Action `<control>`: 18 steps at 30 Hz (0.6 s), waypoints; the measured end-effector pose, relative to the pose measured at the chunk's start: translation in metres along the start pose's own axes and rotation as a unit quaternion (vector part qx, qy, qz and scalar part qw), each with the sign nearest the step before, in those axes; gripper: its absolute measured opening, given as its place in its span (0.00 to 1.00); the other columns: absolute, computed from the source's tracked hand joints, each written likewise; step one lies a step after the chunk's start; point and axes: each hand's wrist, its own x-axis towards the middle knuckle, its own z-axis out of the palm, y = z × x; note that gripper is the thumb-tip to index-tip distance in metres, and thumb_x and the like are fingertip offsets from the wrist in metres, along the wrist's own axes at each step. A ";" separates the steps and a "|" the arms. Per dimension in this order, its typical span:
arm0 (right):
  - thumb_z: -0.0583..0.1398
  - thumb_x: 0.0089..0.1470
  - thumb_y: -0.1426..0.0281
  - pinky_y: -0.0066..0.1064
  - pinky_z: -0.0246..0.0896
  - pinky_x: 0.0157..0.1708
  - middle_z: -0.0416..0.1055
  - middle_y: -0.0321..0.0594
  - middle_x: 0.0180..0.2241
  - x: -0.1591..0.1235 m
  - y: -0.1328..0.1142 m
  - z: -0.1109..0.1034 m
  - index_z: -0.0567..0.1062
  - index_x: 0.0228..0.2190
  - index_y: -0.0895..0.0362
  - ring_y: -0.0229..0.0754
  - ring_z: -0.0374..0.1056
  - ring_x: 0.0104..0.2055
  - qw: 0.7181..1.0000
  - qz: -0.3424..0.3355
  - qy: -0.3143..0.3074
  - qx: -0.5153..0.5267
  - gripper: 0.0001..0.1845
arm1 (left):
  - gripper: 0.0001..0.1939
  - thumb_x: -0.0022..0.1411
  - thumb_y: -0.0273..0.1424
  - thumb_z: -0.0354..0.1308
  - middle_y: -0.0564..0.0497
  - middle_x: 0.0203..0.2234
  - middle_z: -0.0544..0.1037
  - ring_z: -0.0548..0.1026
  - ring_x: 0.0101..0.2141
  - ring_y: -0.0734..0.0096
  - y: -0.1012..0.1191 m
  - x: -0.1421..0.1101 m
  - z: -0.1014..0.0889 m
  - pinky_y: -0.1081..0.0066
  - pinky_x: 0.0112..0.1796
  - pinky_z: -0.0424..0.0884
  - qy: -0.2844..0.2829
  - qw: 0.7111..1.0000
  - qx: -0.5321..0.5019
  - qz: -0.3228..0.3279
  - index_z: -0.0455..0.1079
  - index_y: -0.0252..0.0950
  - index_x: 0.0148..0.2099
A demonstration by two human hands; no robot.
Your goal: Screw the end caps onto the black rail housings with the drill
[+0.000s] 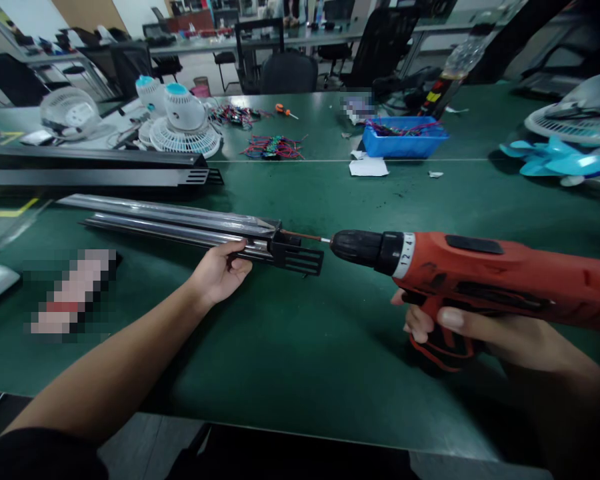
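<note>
My right hand (460, 330) is wrapped round the grip of a red and black cordless drill (460, 260), which points left. A long thin bit (307, 236) runs from its chuck to the slotted black end of a long metal profile (180, 223). Whether the tip sits in a screw there, I cannot make out. My left hand (223, 273) grips the profile close to that end, thumb along its near side. Clear plastic film seems to cover part of the profile, which lies on the green table (300, 353).
More black profiles (90, 170) lie at the left. Behind are white fans (183, 120), bundles of wired circuit boards (275, 147), an orange screwdriver (285, 111) and a blue bin (405, 137). A bottle (455, 67) and blue fan blades (555, 159) are at the right.
</note>
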 end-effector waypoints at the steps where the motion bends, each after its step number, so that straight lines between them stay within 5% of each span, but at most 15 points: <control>1: 0.69 0.62 0.46 0.33 0.83 0.31 0.81 0.41 0.22 0.000 -0.001 0.000 0.86 0.28 0.52 0.45 0.80 0.24 1.000 -0.002 0.004 -0.022 0.24 | 0.14 0.62 0.11 0.58 0.56 0.26 0.71 0.59 0.17 0.85 0.000 0.000 0.000 0.81 0.17 0.58 0.001 1.000 -0.001 -0.001 0.65 0.35 0.33; 9: 0.65 0.64 0.44 0.38 0.85 0.43 0.83 0.40 0.23 -0.003 0.008 -0.002 0.86 0.23 0.51 0.45 0.81 0.26 0.996 -0.007 0.028 -0.087 0.29 | 0.13 0.64 0.12 0.56 0.56 0.24 0.70 0.59 0.17 0.85 0.000 0.001 0.001 0.81 0.17 0.58 0.006 1.000 -0.005 -0.007 0.66 0.35 0.33; 18: 0.66 0.65 0.48 0.39 0.85 0.43 0.82 0.39 0.22 -0.003 0.010 0.000 0.86 0.24 0.51 0.45 0.80 0.25 0.999 0.003 0.014 -0.032 0.26 | 0.13 0.65 0.12 0.56 0.57 0.24 0.68 0.59 0.17 0.86 0.001 0.001 0.001 0.81 0.16 0.58 0.010 1.000 0.003 -0.002 0.67 0.33 0.32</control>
